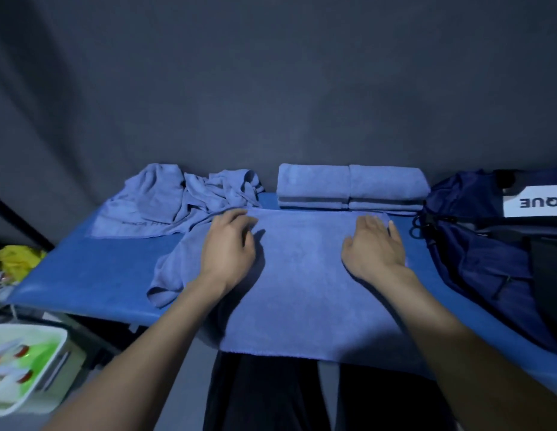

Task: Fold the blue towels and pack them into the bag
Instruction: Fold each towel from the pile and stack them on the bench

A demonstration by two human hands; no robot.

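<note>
A blue towel (302,275) lies spread flat on the desk (84,275), its near edge hanging over the front, and both hands rest on its far half. The left hand (229,247) presses it with fingers loosely bent near the left edge; the right hand (375,244) lies flat, fingers straight. Beyond the left hand sits a crumpled heap of towels (183,200); beyond the right, folded towels (351,188) in two stacks. The dark blue bag (488,244) lies right of the right hand.
</note>
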